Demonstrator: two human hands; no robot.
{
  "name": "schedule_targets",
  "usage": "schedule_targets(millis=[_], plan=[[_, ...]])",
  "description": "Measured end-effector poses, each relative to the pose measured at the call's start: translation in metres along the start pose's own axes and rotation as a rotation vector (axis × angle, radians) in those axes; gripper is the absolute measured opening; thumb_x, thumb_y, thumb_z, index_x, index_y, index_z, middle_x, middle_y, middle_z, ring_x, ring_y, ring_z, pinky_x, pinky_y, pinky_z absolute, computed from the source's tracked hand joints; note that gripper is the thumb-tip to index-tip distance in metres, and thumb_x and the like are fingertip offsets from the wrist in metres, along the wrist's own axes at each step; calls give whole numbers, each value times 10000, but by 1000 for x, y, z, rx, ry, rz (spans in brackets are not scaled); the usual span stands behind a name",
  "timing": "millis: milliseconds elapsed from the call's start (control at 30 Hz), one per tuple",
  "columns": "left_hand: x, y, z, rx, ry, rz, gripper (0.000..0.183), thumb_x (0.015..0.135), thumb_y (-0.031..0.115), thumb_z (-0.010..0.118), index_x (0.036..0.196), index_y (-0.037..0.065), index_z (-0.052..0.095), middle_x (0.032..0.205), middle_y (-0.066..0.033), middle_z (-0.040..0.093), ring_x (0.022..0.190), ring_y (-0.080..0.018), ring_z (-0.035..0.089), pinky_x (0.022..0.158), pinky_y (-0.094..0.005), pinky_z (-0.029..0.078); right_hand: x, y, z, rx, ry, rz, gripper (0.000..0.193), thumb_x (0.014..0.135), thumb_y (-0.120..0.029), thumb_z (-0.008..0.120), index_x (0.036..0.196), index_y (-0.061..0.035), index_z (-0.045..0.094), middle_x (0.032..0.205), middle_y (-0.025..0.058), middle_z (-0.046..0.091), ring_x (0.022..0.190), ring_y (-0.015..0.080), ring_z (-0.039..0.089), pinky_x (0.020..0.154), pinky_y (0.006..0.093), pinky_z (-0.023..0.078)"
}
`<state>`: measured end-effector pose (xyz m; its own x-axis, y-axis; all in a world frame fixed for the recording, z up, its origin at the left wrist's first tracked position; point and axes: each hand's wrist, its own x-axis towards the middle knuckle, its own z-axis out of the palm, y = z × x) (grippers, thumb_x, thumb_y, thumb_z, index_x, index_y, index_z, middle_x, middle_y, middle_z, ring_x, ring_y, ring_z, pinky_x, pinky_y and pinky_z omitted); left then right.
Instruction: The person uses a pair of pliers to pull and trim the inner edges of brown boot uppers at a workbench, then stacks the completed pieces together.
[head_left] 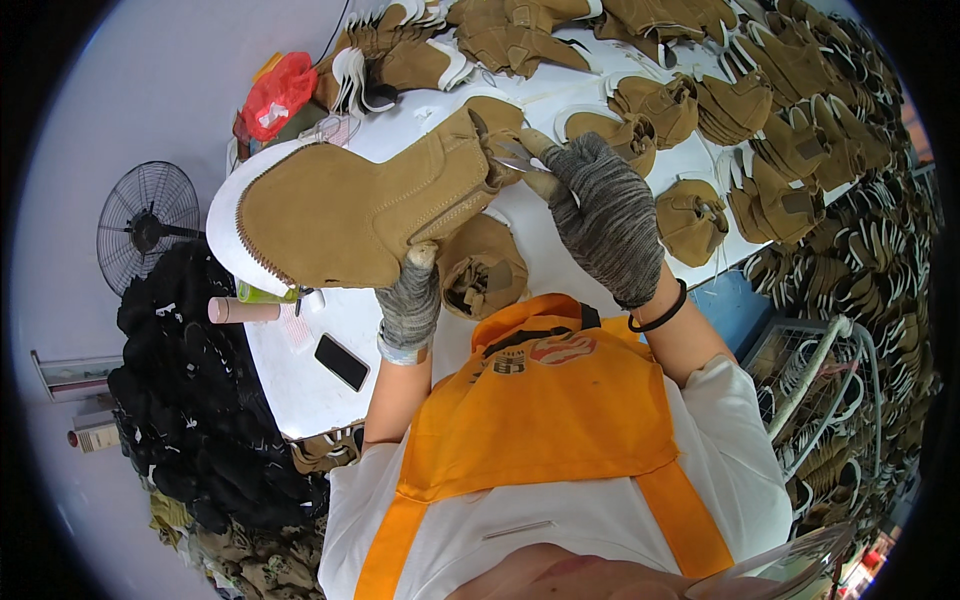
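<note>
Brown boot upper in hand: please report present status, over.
Left hand gripping brown boot upper. Right hand holding silver-bladed tool at its collar end. Second upper beside left hand, partly hidden.

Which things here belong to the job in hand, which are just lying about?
Likely job:
brown boot upper, in left hand
bladed tool, in right hand
similar uppers on white table

Likely just lying about:
black phone
pink cylinder
red plastic bag
</note>
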<state>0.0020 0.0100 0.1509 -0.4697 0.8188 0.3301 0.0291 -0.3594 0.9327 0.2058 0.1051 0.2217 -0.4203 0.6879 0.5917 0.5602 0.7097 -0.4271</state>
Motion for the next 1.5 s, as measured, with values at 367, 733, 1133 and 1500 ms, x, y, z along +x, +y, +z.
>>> schedule_targets(millis=[367,733,1133,1500], plan=[[-1,-4,1,-11,-15,-12,807,787,470,708,1366,36,350,1342,-105,432,1202,-237,440,1048,-377,336,-3,-1,1,61,49,-22,304,826,-144,652,1123,-81,658,731,115,530,655,271,528,615,360,453],[0,-8,5,-191,1,-63,766,796,460,699,1333,7,393,1303,-117,472,1178,-240,466,1029,-372,354,-10,9,9,228,44,5,311,833,-145,651,1141,-109,650,807,123,587,745,294,580,661,367,485],[4,-9,-1,-67,-35,-38,817,760,517,723,1314,1,417,1267,-117,502,1136,-234,496,990,-357,394,-15,16,8,326,-16,94,280,803,-113,666,1081,-82,665,786,114,570,730,274,576,670,352,478],[9,-24,-24,208,-125,-59,793,739,486,756,1298,16,446,1243,-94,528,1120,-223,516,979,-354,413,6,14,-18,-201,-185,-97,331,789,-171,671,1119,-145,669,760,105,542,729,266,561,646,373,457]])
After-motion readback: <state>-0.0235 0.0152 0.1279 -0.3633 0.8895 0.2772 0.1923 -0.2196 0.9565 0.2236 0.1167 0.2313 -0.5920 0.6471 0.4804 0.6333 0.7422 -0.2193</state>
